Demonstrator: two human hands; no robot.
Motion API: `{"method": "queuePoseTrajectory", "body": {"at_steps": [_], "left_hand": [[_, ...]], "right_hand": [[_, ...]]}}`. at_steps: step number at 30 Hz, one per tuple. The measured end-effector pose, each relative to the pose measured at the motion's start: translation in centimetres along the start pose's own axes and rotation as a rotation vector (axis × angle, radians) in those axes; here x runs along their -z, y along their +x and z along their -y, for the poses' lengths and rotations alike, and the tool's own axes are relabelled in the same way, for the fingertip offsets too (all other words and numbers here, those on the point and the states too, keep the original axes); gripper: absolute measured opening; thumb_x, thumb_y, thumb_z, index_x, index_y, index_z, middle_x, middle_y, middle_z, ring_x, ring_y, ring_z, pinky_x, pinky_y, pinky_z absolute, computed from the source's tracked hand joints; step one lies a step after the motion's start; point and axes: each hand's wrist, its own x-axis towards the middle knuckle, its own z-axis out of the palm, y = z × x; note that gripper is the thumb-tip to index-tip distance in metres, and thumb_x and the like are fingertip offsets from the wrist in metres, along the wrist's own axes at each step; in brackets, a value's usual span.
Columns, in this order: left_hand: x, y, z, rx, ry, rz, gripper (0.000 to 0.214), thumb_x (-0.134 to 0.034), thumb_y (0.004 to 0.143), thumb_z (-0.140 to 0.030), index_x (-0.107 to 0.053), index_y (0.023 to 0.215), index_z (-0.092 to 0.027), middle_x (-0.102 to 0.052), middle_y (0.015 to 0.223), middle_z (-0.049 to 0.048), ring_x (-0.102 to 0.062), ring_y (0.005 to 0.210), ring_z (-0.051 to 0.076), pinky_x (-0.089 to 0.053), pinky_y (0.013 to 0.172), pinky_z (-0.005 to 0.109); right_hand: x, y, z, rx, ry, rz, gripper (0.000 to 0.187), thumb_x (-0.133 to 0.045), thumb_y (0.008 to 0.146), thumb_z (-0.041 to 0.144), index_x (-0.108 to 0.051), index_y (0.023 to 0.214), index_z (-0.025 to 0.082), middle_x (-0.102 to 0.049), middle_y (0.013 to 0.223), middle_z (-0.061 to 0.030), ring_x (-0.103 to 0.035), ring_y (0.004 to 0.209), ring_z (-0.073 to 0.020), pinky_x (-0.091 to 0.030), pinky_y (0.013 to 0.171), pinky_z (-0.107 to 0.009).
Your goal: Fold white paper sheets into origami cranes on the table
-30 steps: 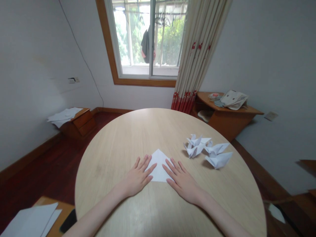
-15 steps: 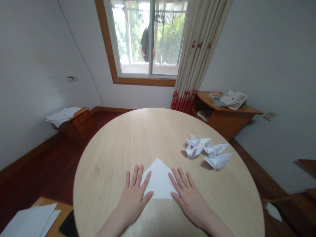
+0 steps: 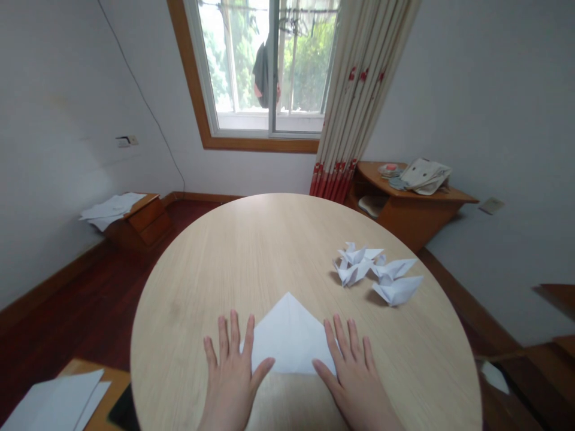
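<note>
A sheet of white paper (image 3: 290, 338), folded to a triangle, lies flat on the round wooden table (image 3: 251, 239) with its peak pointing away from me. My left hand (image 3: 233, 365) rests over the left corner, fingers spread and thumb on the lower edge. Over the right corner lies my right hand (image 3: 353, 362), its fingers also spread and its thumb near the same edge. Both side corners are partly hidden under the hands. A faint crease runs down from the peak.
Several folded white paper birds (image 3: 377, 272) stand together at the right of the table. Loose white sheets (image 3: 58, 401) lie on a wooden surface at lower left. Beyond the table are a small drawer cabinet (image 3: 146, 221), a corner shelf (image 3: 413, 209) and a curtain (image 3: 354, 108).
Both hands have slid outward and slightly toward me along the paper, the left one to the left and the right one to the right. More of the triangle shows between them.
</note>
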Motion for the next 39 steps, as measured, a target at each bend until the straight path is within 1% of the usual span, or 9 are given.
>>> {"method": "queuePoseTrajectory", "body": {"at_steps": [3,6,10,16,21,25,30,34,39], "left_hand": [[0.1,-0.1,-0.1,-0.009,-0.013,0.004,0.065,-0.038,0.093,-0.057,-0.039,0.144,-0.016,-0.02,0.155,0.0213,-0.006,0.143,0.042,-0.015,0.106,0.069],[0.2,-0.1,0.0,-0.026,-0.011,0.014,0.065,-0.038,0.093,-0.056,-0.038,0.145,-0.017,-0.023,0.154,0.0206,-0.01,0.143,0.041,-0.014,0.106,0.07],[-0.1,0.0,0.2,-0.057,-0.012,0.03,0.064,-0.04,0.093,-0.055,-0.043,0.141,-0.014,-0.027,0.152,0.0228,-0.017,0.141,0.043,-0.014,0.105,0.072],[-0.5,0.3,0.4,-0.144,-0.084,0.053,0.055,-0.039,0.095,-0.044,-0.04,0.142,-0.015,-0.031,0.151,0.02,-0.024,0.141,0.038,-0.015,0.107,0.069],[-0.1,0.5,0.6,-0.161,-0.158,0.083,0.054,-0.046,0.093,-0.039,-0.041,0.141,-0.017,-0.028,0.153,0.0171,-0.021,0.142,0.037,-0.018,0.108,0.068],[0.4,0.5,0.5,-0.15,-0.243,0.069,0.053,-0.049,0.091,-0.033,-0.039,0.14,-0.016,-0.029,0.152,0.0181,-0.019,0.142,0.036,-0.018,0.109,0.067],[1.3,0.8,0.2,-0.108,-0.379,0.039,0.051,-0.05,0.089,-0.026,-0.034,0.137,-0.019,-0.033,0.151,0.0185,-0.023,0.142,0.032,-0.016,0.112,0.064],[2.1,1.2,0.1,-0.105,-0.506,-0.001,0.034,-0.045,0.092,-0.025,-0.039,0.125,-0.02,-0.037,0.149,0.0167,-0.029,0.14,0.029,-0.02,0.113,0.062],[3.2,1.5,0.0,-0.068,-0.68,0.001,0.012,-0.039,0.095,-0.028,-0.044,0.106,-0.023,-0.043,0.146,0.0124,-0.037,0.137,0.026,-0.026,0.112,0.059]], "right_hand": [[0.2,0.0,0.1,0.002,-0.002,-0.002,0.068,-0.028,0.096,0.056,-0.011,0.153,0.023,-0.026,0.155,-0.0103,-0.016,0.143,-0.0376,-0.025,0.107,-0.067],[0.3,0.1,0.2,-0.003,0.002,-0.004,0.067,-0.027,0.096,0.056,-0.016,0.153,0.022,-0.027,0.155,-0.0103,-0.017,0.143,-0.0373,-0.024,0.108,-0.067],[0.3,0.1,0.2,0.002,0.007,0.0,0.066,-0.028,0.095,0.057,-0.024,0.151,0.022,-0.029,0.154,-0.0106,-0.018,0.142,-0.0378,-0.024,0.108,-0.067],[0.3,0.2,0.1,-0.013,0.011,0.023,0.063,-0.03,0.095,0.057,-0.033,0.148,0.023,-0.031,0.153,-0.0111,-0.019,0.142,-0.0391,-0.023,0.107,-0.068],[1.4,0.4,0.1,-0.011,0.029,0.104,0.064,-0.037,0.093,0.056,-0.034,0.148,0.022,-0.03,0.153,-0.0116,-0.017,0.142,-0.0393,-0.028,0.106,-0.066],[2.1,0.6,0.0,-0.019,0.081,0.16,0.061,-0.038,0.094,0.053,-0.036,0.147,0.022,-0.027,0.155,-0.0115,-0.015,0.143,-0.0384,-0.027,0.106,-0.067],[1.9,0.8,0.0,-0.014,0.151,0.15,0.059,-0.041,0.094,0.048,-0.033,0.148,0.024,-0.027,0.155,-0.0092,-0.016,0.143,-0.0336,-0.024,0.11,-0.063],[1.9,1.0,0.1,0.018,0.223,0.126,0.056,-0.039,0.096,0.044,-0.031,0.148,0.027,-0.029,0.154,-0.0079,-0.02,0.143,-0.0319,-0.023,0.111,-0.062],[2.9,1.3,0.1,0.039,0.318,0.146,0.053,-0.037,0.098,0.043,-0.032,0.148,0.026,-0.03,0.153,-0.0073,-0.02,0.143,-0.0302,-0.026,0.111,-0.06]]}}
